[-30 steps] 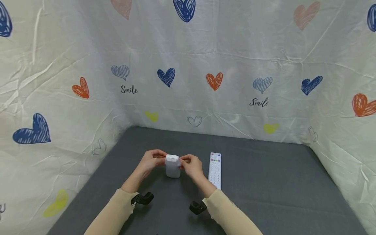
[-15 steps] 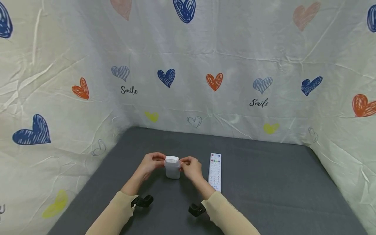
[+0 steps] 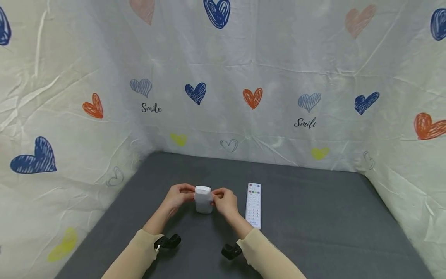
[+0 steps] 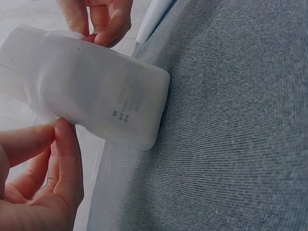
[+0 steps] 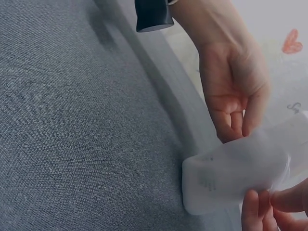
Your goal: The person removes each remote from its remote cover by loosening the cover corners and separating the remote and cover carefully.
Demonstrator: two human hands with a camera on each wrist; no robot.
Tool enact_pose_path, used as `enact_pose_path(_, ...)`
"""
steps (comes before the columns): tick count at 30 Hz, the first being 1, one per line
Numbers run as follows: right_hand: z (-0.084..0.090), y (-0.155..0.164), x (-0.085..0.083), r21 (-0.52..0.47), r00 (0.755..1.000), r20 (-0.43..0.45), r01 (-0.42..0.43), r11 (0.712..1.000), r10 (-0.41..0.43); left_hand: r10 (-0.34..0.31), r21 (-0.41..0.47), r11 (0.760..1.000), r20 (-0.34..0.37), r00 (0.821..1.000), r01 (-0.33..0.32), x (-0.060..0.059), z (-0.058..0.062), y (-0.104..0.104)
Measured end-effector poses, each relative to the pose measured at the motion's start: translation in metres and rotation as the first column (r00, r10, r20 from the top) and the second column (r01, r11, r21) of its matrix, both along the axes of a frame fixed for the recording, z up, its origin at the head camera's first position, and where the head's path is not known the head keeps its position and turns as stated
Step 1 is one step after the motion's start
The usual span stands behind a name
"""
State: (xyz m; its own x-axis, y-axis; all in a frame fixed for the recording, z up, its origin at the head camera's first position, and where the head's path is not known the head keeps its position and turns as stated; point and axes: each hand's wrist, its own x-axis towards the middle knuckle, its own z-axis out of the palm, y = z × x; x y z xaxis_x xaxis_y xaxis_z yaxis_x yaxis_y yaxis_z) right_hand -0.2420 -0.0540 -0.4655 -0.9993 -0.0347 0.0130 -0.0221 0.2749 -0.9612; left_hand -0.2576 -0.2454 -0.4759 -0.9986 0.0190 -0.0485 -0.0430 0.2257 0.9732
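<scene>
A white slab in a translucent sleeve (image 3: 203, 203) stands upright on the grey cloth, its narrower top end sticking out of the sleeve. Small dark print shows faintly through the sleeve (image 4: 120, 96) in the left wrist view. My left hand (image 3: 177, 197) pinches the sleeve's left edge between thumb and index finger, near the upper part. On the opposite edge, my right hand (image 3: 226, 201) pinches the sleeve with thumb and fingertips. The slab's lower end (image 5: 195, 187) touches the cloth. What kind of device sits inside cannot be told.
A white remote control (image 3: 253, 207) with several coloured buttons lies just right of my right hand. Grey cloth (image 3: 320, 221) covers the table. White sheeting (image 3: 278, 69) printed with hearts encloses the back and sides.
The view has shifted slightly. Both hands keep their pinch on the sleeve, and the slab stays upright in the same place.
</scene>
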Motion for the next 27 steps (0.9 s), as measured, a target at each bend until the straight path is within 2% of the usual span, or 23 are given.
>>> enact_pose_path(12, -0.007, -0.003, 0.001, 0.011, 1.000, 0.004, 0.015, 1.000, -0.015, 0.001, -0.006, 1.000, 0.005, 1.000, -0.001, 0.002, -0.008, 0.000)
enact_pose_path(15, -0.009, -0.002, 0.002, 0.006, 1.000, 0.009, 0.014, 1.000, -0.014, 0.007, -0.006, 1.000, 0.010, 1.000, -0.007, 0.002, -0.009, 0.001)
enact_pose_path(16, -0.009, -0.002, 0.002, 0.007, 1.000, 0.011, 0.014, 1.000, -0.014, 0.005, -0.010, 1.000, 0.015, 1.000, -0.005, 0.004, -0.005, 0.003)
enact_pose_path(27, -0.013, -0.002, 0.002, -0.026, 0.999, 0.031, 0.025, 0.999, -0.024, 0.015, -0.004, 1.000, 0.031, 0.999, -0.015, 0.001, -0.010, 0.003)
